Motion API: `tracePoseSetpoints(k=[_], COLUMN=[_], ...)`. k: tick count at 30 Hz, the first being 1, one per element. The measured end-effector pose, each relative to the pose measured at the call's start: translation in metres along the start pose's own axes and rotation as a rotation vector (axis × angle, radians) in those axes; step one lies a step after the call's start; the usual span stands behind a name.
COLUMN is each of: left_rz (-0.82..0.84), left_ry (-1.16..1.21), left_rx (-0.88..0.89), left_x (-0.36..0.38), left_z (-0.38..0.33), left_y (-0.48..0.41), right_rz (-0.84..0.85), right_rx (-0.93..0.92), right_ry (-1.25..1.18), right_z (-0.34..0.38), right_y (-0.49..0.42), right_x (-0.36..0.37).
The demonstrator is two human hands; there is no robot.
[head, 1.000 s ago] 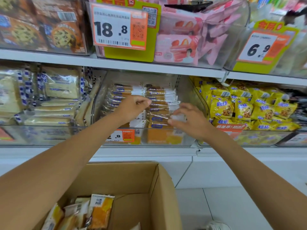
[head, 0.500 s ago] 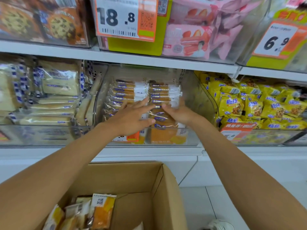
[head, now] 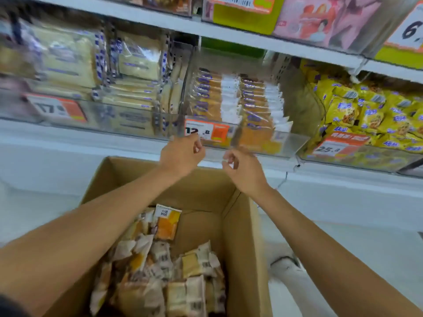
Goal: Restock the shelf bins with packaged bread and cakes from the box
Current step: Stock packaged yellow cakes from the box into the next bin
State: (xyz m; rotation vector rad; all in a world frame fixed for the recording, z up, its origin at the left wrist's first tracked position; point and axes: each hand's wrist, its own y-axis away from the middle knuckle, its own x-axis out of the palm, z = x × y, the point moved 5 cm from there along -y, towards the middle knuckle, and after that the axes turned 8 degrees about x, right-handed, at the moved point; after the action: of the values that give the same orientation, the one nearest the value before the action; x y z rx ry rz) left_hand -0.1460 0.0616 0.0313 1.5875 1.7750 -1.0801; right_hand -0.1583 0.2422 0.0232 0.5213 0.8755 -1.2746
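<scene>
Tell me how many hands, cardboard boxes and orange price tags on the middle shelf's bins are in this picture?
Hands: 2 (left hand, right hand)
Cardboard box: 1
Orange price tags on the middle shelf's bins: 3 (17 tag, 12.8 tag, 25.8 tag)
Total: 6

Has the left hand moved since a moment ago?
Yes. The left hand has pulled back out of the clear middle bin, away from the stacked cakes, and is now in front of its front wall, nearer the box.
</scene>
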Motion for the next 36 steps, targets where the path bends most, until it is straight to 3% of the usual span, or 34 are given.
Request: tracePoseSetpoints(k=[2,4,10,14,17,20,25,28,30,34,36], left_rz=[0.153,0.253,0.355,0.414,0.488,0.46,0.617,0.43,0.358,0.568,0.555], left_ry=[-0.001,0.047,0.338,0.401,0.424,0.489,0.747,0.803,0.791,0.956,1.016], left_rx=[-0.13,-0.25,-0.53,-0.562,-0.578,-0.617,-0.583,-0.628,-0.659,-0.784,-0.822], left_x=[0.024,0.048,0.11,0.139,0.153,0.155,0.143,0.131,0.122,0.124,0.124], left_z=[0.047,0.093,0.188,0.211,0.219,0.215,0.176,0.168,0.166,0.17,0.177], left_y=[0.038,0.079,0.165,0.196,0.211,0.208,0.182,0.166,0.162,0.177,0.187], right_rz=[0.33,0.546,0.882,1.249,1.171,1.127,1.008,0.995,0.98,0.892,0.785], right_rx=[0.07,0.121,0.589,0.709,0.379,0.312,0.431,0.503,0.481,0.487,0.608], right_ry=[0.081,0.183,0.114,0.161,0.505,0.391,-0.063,-0.342,-0.411,-0.444,-0.551], right_z=[-0.018,-0.042,-0.121,-0.147,-0.155,-0.145,-0.086,-0.047,-0.035,-0.034,-0.048], right_y=[0.029,0.056,0.109,0.145,0.151,0.136,0.076,0.056,0.054,0.061,0.07], right_x=[0.068,0.127,0.248,0.291,0.3,0.296,0.258,0.221,0.204,0.202,0.209])
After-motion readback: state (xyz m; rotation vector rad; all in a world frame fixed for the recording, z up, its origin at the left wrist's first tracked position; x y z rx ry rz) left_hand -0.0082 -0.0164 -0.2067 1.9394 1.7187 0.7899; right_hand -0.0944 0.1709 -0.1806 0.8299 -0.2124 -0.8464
